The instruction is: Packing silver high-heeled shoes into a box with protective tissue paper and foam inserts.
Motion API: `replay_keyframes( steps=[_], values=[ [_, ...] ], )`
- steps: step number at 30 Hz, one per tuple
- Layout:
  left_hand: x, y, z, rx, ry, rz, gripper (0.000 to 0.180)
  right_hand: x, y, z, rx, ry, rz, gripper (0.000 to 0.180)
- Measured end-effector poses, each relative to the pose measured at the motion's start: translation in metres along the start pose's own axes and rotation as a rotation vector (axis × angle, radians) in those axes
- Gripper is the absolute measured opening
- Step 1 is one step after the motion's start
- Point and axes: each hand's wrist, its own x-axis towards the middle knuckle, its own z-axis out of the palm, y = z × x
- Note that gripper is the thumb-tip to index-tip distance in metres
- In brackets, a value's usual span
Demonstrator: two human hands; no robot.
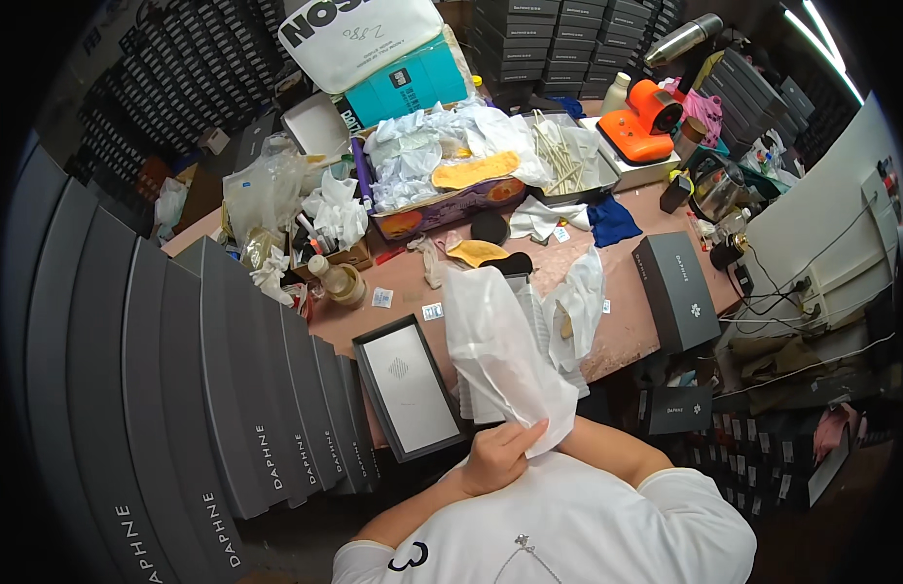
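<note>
My left hand (500, 455) pinches the lower edge of a white translucent sheet or bag of thin paper (490, 326), which stands up in front of my chest. My right forearm (612, 451) reaches in behind that paper; the right hand itself is hidden by it. Beyond the paper is crumpled white tissue (580, 292) with a small beige item (566, 324) showing in it. What lies under the tissue is mostly covered. Left of the paper, a dark grey box lid or tray (409, 384) with a pale inside lies tilted near the table edge.
A closed dark shoe box (677, 292) stands at the right of the pink table (622, 343). Stacked dark boxes (228, 389) wall the left side. Farther back are a carton of crumpled paper (422, 209), yellow pads (478, 251), a jar (340, 282) and an orange device (646, 127).
</note>
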Motion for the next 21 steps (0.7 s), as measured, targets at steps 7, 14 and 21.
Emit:
replay_keyframes(
  steps=[7, 14, 21],
  values=[
    [-0.016, -0.021, -0.023, -0.916, 0.343, -0.785, 0.075, -0.017, 0.005, -0.013, -0.631, -0.133, -0.194, 0.044],
    [0.001, -0.078, -0.027, -1.352, 0.831, -1.052, 0.054, 0.002, 0.030, -0.006, -1.342, -0.739, -0.275, 0.050],
    [0.002, -0.070, -0.001, -0.409, 0.628, -0.701, 0.029, -0.020, -0.003, -0.048, 0.122, 0.140, 0.029, 0.043]
  ],
)
